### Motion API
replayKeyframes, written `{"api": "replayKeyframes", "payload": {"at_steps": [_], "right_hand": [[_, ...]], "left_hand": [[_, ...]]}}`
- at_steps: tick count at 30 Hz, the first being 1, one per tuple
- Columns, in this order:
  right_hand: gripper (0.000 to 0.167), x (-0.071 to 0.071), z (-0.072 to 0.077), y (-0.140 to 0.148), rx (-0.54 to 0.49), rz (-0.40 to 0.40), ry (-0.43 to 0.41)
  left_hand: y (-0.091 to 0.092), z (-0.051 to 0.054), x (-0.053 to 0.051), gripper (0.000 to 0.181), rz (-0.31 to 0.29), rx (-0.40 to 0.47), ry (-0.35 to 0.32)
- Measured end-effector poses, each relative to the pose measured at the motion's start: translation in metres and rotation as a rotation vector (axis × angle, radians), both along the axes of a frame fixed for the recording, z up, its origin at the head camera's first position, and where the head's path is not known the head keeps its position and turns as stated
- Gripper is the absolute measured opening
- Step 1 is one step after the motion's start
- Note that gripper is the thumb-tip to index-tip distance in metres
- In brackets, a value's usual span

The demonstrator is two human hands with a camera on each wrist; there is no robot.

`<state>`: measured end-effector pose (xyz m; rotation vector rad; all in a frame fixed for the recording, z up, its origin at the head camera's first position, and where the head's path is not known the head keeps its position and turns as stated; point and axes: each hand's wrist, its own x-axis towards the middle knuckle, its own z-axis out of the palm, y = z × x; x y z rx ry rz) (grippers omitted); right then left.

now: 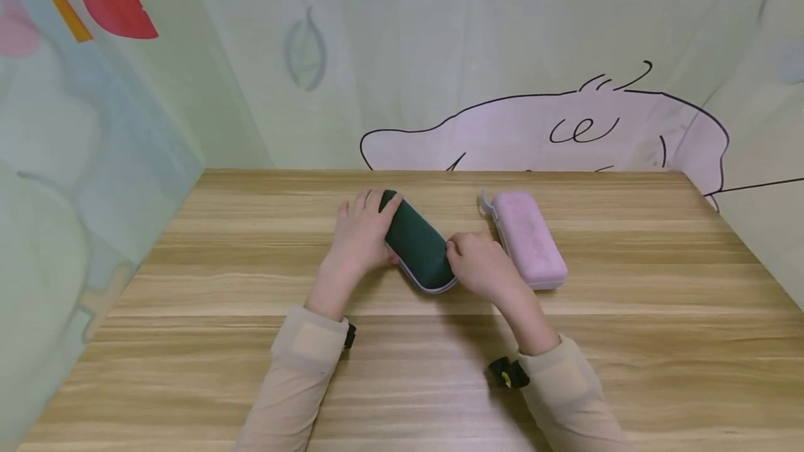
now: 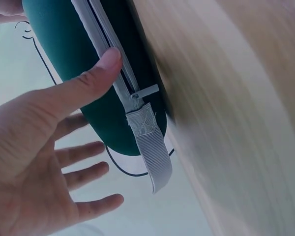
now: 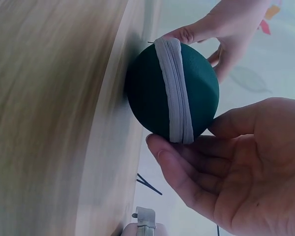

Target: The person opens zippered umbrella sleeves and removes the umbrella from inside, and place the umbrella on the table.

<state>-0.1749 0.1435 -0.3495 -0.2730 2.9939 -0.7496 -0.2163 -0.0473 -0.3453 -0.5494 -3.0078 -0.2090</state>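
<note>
A dark green zippered case [image 1: 416, 243] with rounded ends lies slanted on the table between both hands. My left hand [image 1: 361, 234] grips its far left part, the thumb [image 2: 108, 61] pressing on the grey zipper [image 2: 104, 37] along the side. At that end, the zip pull [image 2: 146, 91] sits beside a grey fabric tab [image 2: 155, 157]. My right hand [image 1: 480, 264] holds the near right end, its thumb and fingers on the case in the right wrist view. Zipper tape [image 3: 174, 91] runs round this end, where no gap shows.
To the right of my right hand lies a pink zippered case [image 1: 529, 237], its grey tab [image 1: 485, 204] pointing away. The wooden table [image 1: 220, 368] ends at a printed cloth backdrop [image 1: 440, 54], which also rises at both sides.
</note>
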Motion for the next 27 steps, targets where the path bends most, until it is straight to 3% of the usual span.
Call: {"api": "replayKeyframes", "payload": {"at_steps": [15, 27], "right_hand": [[0.035, 0.003, 0.001, -0.007, -0.05, 0.039, -0.041], [0.035, 0.01, 0.006, -0.015, -0.045, 0.07, -0.056]], "left_hand": [[-0.002, 0.001, 0.001, 0.098, 0.131, 0.029, -0.043], [-0.005, 0.002, 0.002, 0.057, 0.175, 0.057, -0.068]]}}
